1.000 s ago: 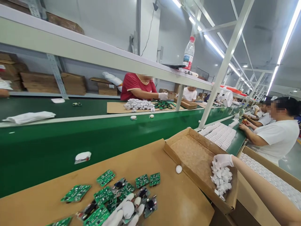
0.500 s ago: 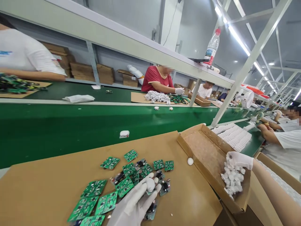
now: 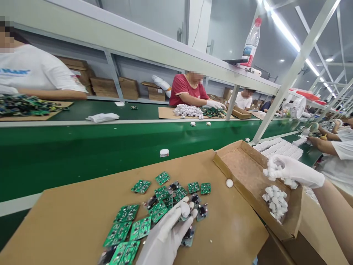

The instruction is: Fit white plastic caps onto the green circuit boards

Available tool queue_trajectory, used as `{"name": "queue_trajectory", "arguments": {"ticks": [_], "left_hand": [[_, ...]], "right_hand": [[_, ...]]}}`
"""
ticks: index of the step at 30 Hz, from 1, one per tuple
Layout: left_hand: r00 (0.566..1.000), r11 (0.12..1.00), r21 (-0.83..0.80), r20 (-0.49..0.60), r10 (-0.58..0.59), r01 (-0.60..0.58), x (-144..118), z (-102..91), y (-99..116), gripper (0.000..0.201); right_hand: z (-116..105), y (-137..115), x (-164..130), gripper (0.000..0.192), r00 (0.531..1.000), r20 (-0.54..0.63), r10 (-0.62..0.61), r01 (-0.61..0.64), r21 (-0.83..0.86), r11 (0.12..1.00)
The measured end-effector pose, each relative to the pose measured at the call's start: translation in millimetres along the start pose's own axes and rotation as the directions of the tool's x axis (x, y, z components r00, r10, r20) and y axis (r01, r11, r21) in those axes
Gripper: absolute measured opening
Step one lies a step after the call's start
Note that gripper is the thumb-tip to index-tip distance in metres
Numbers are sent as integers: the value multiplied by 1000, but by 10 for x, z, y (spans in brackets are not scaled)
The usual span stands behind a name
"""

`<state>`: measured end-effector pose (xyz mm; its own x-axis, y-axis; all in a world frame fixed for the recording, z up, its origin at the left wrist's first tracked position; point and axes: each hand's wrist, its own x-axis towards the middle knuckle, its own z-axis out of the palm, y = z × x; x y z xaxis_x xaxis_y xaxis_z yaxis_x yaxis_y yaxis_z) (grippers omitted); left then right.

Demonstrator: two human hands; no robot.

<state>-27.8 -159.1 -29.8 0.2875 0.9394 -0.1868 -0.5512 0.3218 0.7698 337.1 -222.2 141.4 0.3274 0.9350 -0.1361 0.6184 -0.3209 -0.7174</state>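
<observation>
My left hand [image 3: 168, 230], in a white glove, is closed on a small circuit board with a rounded white lump [image 3: 185, 209] on top; fingers hide most of the board. Around it on the brown cardboard sheet [image 3: 82, 221] lie several green circuit boards [image 3: 140, 228], some with dark parts facing up. To the right, my gloved right hand [image 3: 298, 169] is closed on a bunch of small white lumps [image 3: 273, 170], held over a shallow cardboard tray [image 3: 237, 162]. Below that hand, a pile of similar white lumps [image 3: 275, 202] sits in the tray.
A single round white piece [image 3: 229, 183] lies beside the tray. Beyond the sheet runs a green conveyor belt [image 3: 82, 154], carrying a few white-topped boards [image 3: 164, 152]. A slanted white post [image 3: 292, 77] rises behind the tray. Co-workers sit across the belt and at right.
My right hand has lifted from the pile, taking a bunch of white lumps with it. My left hand keeps its hold on the board. White-topped pieces on the belt have shifted right.
</observation>
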Motion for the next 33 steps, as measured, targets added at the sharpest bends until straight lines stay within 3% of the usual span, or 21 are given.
{"name": "queue_trajectory", "arguments": {"ticks": [4,7,10,16,19,21,24,29,33], "left_hand": [[997,997,17,-32,-71,72,10,131,0,16],[992,993,-45,-44,-116,114,26,181,-29,17],[987,984,-77,-25,-161,158,24,168,-54,22],[985,980,-112,-38,-169,164,-2,195,-18,24],[987,983,-98,-26,-160,157,-1,197,-14,22],[987,982,-111,-21,-157,154,3,172,-44,24],[989,979,-145,5,-146,146,-2,136,-104,29],[988,973,-172,29,-149,152,-30,150,-119,28],[988,978,-142,37,-149,153,-22,144,-124,27]], "right_hand": [[626,-155,33,38,978,197,-60,66,-24,997],[1109,-84,136,42,968,251,-22,24,-5,1000],[1373,13,259,44,962,272,-12,7,19,1000],[1400,120,347,38,961,225,-163,155,52,987],[1473,175,228,32,935,192,-299,300,20,954],[1562,227,103,17,904,193,-382,393,-17,920],[1677,315,-96,22,878,140,-457,471,-91,877],[1772,442,-297,41,880,-104,-463,432,-230,872],[1876,576,-276,37,880,-218,-422,365,-258,894]]}}
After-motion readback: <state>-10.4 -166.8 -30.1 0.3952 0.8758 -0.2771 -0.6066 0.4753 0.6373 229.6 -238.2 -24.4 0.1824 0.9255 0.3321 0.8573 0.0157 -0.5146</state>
